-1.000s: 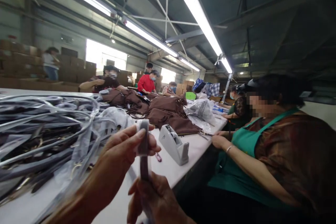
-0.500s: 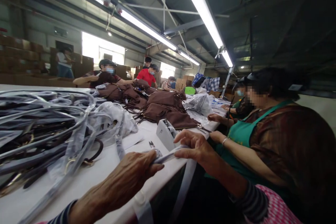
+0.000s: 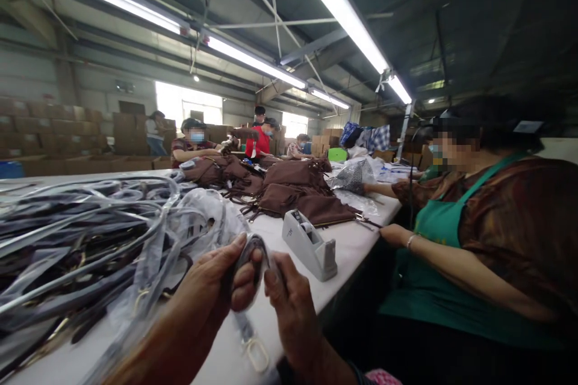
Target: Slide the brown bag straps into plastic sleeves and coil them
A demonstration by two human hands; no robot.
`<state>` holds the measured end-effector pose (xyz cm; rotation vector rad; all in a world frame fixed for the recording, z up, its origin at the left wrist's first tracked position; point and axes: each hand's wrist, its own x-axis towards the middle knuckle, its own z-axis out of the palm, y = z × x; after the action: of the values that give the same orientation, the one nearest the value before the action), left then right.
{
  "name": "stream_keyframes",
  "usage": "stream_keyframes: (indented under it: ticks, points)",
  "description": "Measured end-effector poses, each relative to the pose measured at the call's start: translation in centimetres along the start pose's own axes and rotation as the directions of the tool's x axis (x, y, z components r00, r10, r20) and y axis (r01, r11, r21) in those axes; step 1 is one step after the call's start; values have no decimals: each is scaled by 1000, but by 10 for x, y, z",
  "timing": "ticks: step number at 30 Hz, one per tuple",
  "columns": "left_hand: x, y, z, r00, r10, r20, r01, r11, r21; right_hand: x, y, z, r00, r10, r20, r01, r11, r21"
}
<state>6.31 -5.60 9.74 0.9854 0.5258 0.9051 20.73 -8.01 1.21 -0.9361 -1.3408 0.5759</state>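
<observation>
A plastic-wrapped bag strap [image 3: 259,241] bends in a loop over the fingers of my left hand [image 3: 215,280], which is closed on it. My right hand [image 3: 292,301] pinches the same strap on the other side of the loop. Below my hands a strap end with a pale metal ring [image 3: 257,354] lies against the table edge. To the left spreads a big heap of wrapped straps [image 3: 103,216] with metal fittings. A grey tape dispenser [image 3: 311,246] stands just beyond my right hand.
Brown bags [image 3: 293,189] are piled across the white table [image 3: 356,249]. On the right, close by, a co-worker in a green apron [image 3: 436,225] holds a dark strap. Other people stand around the table, and cardboard boxes [image 3: 54,126] are stacked behind.
The strap stretched between my hands is now bent into a loop over my left fingers. My hands have come closer together, and the tape dispenser shows fully.
</observation>
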Motion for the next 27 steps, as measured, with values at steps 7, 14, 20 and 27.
stream_keyframes:
  ticks: [7, 14, 20, 27]
  points:
    - [-4, 31, -6, 962, 258, -87, -261, 965, -20, -41, 26, 31, 921, 278, 274, -285, 958, -16]
    - [12, 13, -34, 801, 571, 178, -505, 487, 712, -43, -30, -18, 800, 449, 397, -483, 875, -17]
    - [18, -6, -48, 760, 453, 466, -610, 248, 753, 38, -90, -70, 948, 242, 205, -240, 970, -35]
    - [21, -1, -30, 957, 80, 279, -232, 789, 569, 92, -49, -53, 968, -26, 248, 53, 993, -102]
